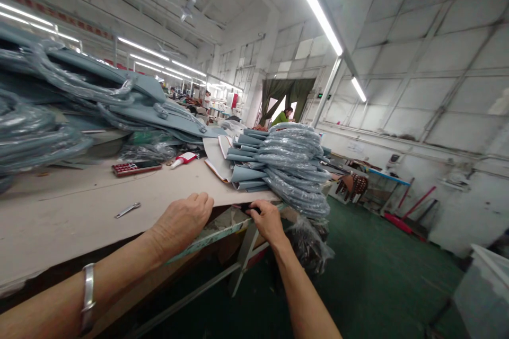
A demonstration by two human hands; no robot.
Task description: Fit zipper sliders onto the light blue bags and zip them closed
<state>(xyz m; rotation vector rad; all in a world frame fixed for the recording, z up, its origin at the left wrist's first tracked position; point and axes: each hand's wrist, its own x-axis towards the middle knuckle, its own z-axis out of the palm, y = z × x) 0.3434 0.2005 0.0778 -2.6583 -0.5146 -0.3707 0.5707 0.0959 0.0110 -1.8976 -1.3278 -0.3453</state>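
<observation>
My left hand (186, 218) is closed at the front edge of the pale tabletop board (91, 196), its fingers curled down and whatever they hold hidden. Just right of it, my right hand (269, 221) pinches a small dark object (251, 209) at the gap below the board's edge; its kind is unclear. Behind my right hand lies a stack of blue-grey bag pieces (248, 156) with plastic-wrapped tube handles (296, 164), hanging past the table corner. Nail clippers (128, 210) lie on the board left of my left hand.
A red keypad phone (136, 168) and a red-and-white glue bottle (185, 159) lie farther back. Wrapped blue-grey pieces (79, 85) pile high at left. Below the corner hangs a plastic bag (310, 246). A person (281, 116) is in the background; a pale bin (483, 286) stands right.
</observation>
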